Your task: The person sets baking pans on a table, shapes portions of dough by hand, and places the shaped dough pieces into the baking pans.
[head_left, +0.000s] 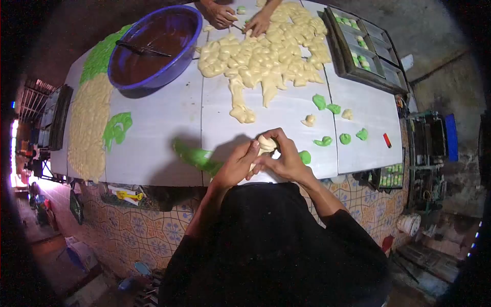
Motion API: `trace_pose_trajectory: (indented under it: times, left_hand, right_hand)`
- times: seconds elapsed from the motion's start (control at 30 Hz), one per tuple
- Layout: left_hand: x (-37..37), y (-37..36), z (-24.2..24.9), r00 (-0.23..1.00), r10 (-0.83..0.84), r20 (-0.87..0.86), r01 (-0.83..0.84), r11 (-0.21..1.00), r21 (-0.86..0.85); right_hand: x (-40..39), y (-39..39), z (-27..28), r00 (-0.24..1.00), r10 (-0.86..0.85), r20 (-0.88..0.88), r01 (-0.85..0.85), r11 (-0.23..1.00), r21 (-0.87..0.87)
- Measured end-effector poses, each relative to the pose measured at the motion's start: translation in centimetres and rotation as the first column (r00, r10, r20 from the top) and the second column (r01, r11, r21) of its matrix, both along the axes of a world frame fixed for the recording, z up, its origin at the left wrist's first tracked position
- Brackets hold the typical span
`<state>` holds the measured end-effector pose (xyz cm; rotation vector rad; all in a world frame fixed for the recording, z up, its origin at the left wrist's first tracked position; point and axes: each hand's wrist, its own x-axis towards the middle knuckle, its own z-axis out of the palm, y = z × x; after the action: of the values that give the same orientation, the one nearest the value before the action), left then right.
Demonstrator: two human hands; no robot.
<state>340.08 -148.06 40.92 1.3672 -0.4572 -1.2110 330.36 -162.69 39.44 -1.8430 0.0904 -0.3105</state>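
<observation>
Over the near edge of the table, my left hand [238,165] and my right hand [285,159] come together around a lump of cream-coloured dough [266,144]. Fingers of both hands are curled about it, and part of it is hidden by them. A long piece of green dough [197,157] lies on the table beside my left hand, its near end behind the fingers. Just right of my right hand sits a small green dough lump [305,157]. Several other small pieces, such as a cream lump [309,121] and a green lump [345,138], lie farther right.
A blue basin [176,66] of brown filling stands at the far left. Cream dough pieces [266,56] cover the far middle, where a co-worker's hands [258,23] work. A partitioned tray [365,48] and a red lighter [387,140] are on the right; dough sheets [89,123] lie left.
</observation>
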Motion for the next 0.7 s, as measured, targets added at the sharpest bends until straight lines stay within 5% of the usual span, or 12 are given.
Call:
trace_pose_trajectory:
  times: [0.13, 0.3, 0.37, 0.43, 0.5, 0.57, 0.63, 0.7]
  left_hand:
    - [0.5, 1.0, 1.1, 0.998, -0.058, -0.039, 0.058, 0.998, -0.016]
    - [0.6, 1.0, -1.8, 0.995, 0.067, -0.073, -0.072, 0.995, -0.063]
    - [1.2, 0.8, -2.9, 0.988, 0.155, 0.019, -0.156, 0.980, 0.121]
    - [1.7, 0.9, -2.5, 0.999, 0.049, -0.006, -0.048, 0.991, 0.128]
    - [1.1, 0.1, -4.0, 0.985, 0.149, -0.093, -0.161, 0.976, -0.149]
    - [0.7, -0.4, -4.1, 0.990, 0.111, -0.089, -0.122, 0.984, -0.129]
    - [0.3, -0.9, -3.9, 0.944, 0.170, -0.282, -0.228, 0.955, -0.190]
    - [0.6, -0.9, -4.0, 0.926, 0.154, -0.345, -0.246, 0.939, -0.242]
  right_hand:
    - [0.4, 0.0, -0.7, 0.997, -0.072, 0.020, 0.075, 0.982, -0.175]
    - [0.4, -0.5, -2.0, 0.988, -0.144, 0.055, 0.151, 0.973, -0.173]
    - [0.4, -1.5, -2.3, 0.962, -0.268, 0.054, 0.272, 0.957, -0.103]
    - [0.4, -1.9, -0.1, 0.960, -0.268, -0.084, 0.266, 0.963, -0.034]
    - [0.5, -1.6, 1.3, 0.995, 0.028, -0.097, -0.002, 0.965, 0.264]
    - [0.7, -1.5, 1.3, 0.993, 0.114, 0.002, -0.113, 0.984, -0.135]
    - [0.5, -1.0, -0.1, 0.994, -0.101, -0.040, 0.095, 0.985, -0.144]
    - [0.4, -1.0, -0.4, 0.990, -0.131, -0.049, 0.124, 0.984, -0.127]
